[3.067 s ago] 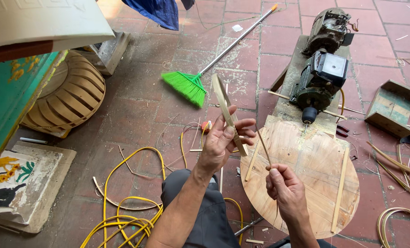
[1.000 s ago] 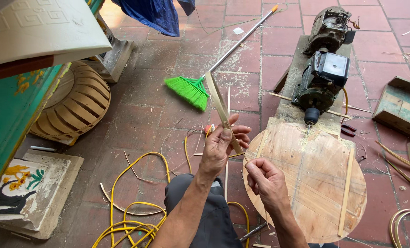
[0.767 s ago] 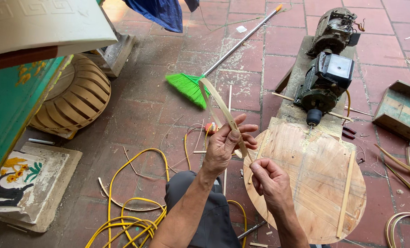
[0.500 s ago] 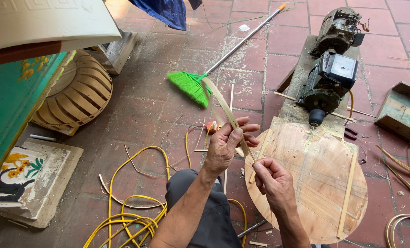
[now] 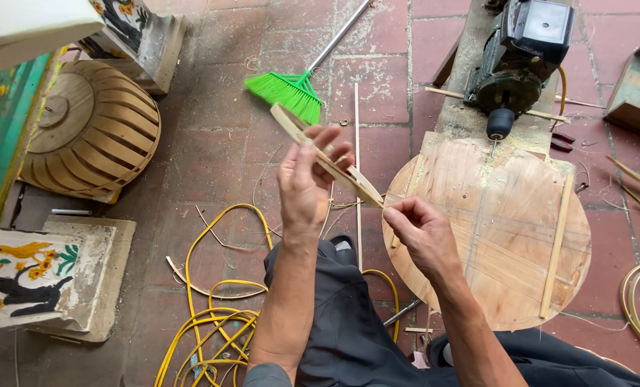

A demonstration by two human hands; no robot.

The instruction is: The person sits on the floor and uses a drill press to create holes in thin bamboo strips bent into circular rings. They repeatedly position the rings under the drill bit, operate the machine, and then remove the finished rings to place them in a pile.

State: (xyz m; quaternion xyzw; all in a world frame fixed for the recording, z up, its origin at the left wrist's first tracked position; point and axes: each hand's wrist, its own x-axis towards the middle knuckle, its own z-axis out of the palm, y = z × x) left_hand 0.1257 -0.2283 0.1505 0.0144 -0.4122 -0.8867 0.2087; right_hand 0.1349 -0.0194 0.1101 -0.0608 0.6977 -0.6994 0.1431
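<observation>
Bamboo strips, flat, pale and thin, are held in a small bundle up in the air above the red brick floor, just off the left edge of the round wooden board; the left hand is closed around their middle, fingers wrapped over to keep them steady and slanted, while the right hand pinches the lower end between thumb and fingers, seemingly to work that tip. Beyond the board's far edge sits a dark metal motor, its shaft pointing at the board; a green broom lies on the bricks, a slatted bamboo dome rests to the left, and yellow cord loops near the knees.
</observation>
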